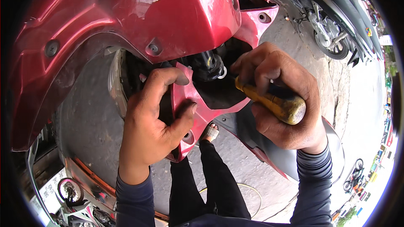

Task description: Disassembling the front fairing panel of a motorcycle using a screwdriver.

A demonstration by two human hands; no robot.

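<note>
My left hand (145,122) pinches the edge of a red plastic trim panel (200,108) between thumb and bent fingers. Wrapped in my right hand (290,73) is a screwdriver (280,104) with a worn yellow and dark handle; its butt end faces me, and its shaft and tip cannot be made out. Right of the left hand, a dark opening in the bodywork shows a black cylindrical part (209,66) with a pale round end. Above both hands spreads the glossy red body cover (176,12) of a motor scooter, with a recessed screw (154,48) near its lower edge.
A dark motorcycle (332,29) stands at the upper right on the concrete floor. Another motorbike (80,210) is at the lower left, beside an orange-edged ledge (94,176). A thin yellow hose (259,197) lies near my legs. A smaller motorbike (354,175) stands far right.
</note>
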